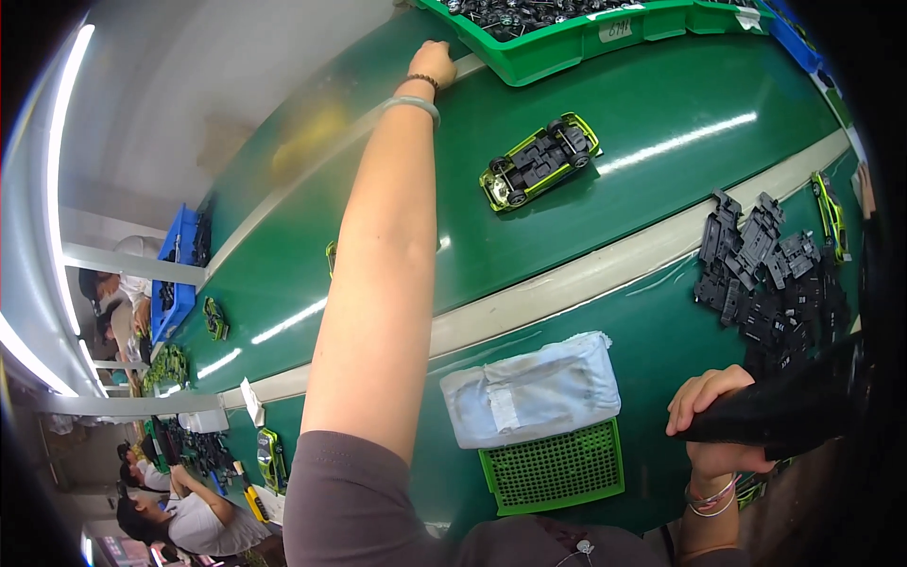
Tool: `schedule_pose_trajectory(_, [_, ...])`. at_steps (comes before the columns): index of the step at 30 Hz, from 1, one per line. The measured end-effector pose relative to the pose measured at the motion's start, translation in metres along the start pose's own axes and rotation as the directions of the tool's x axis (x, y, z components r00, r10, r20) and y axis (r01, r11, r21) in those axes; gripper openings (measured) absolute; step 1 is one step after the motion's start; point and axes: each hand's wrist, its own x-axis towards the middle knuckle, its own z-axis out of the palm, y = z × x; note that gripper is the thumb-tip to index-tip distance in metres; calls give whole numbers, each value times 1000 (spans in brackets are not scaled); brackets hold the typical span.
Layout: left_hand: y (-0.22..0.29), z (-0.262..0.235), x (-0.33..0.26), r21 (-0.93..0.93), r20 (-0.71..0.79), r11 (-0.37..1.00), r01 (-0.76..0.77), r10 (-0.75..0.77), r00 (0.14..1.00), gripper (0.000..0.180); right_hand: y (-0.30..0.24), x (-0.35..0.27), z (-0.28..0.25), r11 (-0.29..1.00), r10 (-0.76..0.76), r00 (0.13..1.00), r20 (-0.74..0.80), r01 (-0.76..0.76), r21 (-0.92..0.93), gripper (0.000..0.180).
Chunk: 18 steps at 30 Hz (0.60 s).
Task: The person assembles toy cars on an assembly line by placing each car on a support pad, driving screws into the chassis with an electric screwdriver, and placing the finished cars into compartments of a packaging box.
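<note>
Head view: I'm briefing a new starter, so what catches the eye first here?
The left arm stretches far across the green belt, its left hand at the belt's far edge beside a green bin. A toy car lies upside down mid-belt. At right, black car bases are heaped; the right hand grips something black.

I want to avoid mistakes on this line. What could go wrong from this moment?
1. The left hand reaches far across the belt to the green tray; the forearm passes close to the upside-down toy car and might knock it.
2. The right hand grips something black beside the pile of black chassis parts, which could be scattered.
</note>
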Motion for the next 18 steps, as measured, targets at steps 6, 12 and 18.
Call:
schedule_pose_trajectory(6, [-17, -44, -62, 74, -208, 989, -125, 138, 968, 17, 3, 0, 3, 998, -33, 998, 47, 36, -59, 87])
schedule_pose_trajectory(12, [-59, -122, -182, -675, -183, 731, 98, -295, 938, 25, 2, -3, 5, 996, 8, 1000, -1, -8, -94, 88])
schedule_pose_trajectory(18, [-25, -145, -309, -821, -70, 544, 172, -395, 916, 10, 0, -4, 1, 982, 80, 997, -6, -79, -170, 94])
